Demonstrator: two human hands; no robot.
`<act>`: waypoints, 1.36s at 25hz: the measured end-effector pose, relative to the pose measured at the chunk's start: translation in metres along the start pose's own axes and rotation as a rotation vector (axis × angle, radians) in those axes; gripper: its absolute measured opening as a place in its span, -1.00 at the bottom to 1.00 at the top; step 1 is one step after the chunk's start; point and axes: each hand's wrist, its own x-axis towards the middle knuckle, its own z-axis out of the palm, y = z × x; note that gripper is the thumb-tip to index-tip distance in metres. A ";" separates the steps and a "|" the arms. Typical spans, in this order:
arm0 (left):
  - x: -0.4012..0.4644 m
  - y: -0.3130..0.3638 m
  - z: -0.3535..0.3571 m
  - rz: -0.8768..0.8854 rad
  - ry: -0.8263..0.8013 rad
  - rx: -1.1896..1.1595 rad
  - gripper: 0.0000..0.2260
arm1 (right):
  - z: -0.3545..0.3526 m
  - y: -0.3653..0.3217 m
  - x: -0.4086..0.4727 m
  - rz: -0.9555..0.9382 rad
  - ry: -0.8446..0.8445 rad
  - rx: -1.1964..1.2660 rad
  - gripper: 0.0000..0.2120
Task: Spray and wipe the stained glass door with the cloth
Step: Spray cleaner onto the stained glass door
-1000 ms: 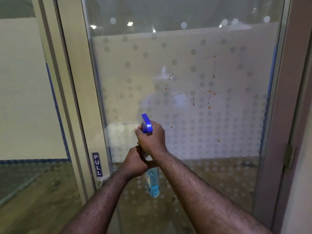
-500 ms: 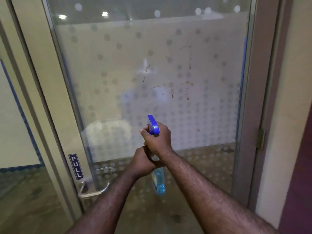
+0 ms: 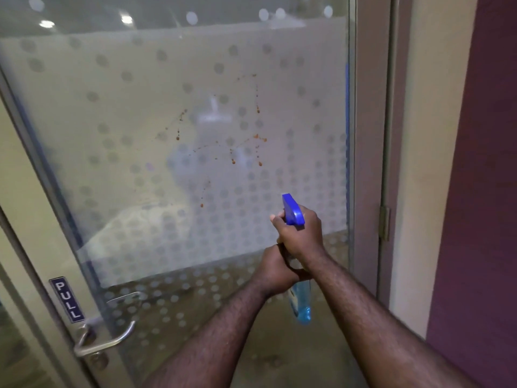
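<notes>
The right hand is wrapped around the neck of the spray bottle, just under its blue trigger head, and the left hand is curled around the bottle right below it, both raised in front of the glass door, lower right of the reddish-brown stains. The bottle looks light, rigid plastic, best held at the neck, though slippery if wet. No cloth is visible; it may be hidden.
</notes>
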 end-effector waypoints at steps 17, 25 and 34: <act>0.000 -0.028 0.045 -0.038 0.056 -0.030 -0.46 | -0.026 0.052 -0.001 -0.094 -0.152 0.148 -0.83; -0.122 -0.078 -0.016 -0.270 0.351 0.049 -0.54 | 0.069 0.044 -0.107 -0.064 -0.470 0.318 -0.86; -0.331 -0.067 -0.072 -0.551 0.669 0.227 -0.64 | 0.129 -0.028 -0.290 0.025 -0.868 0.517 -0.90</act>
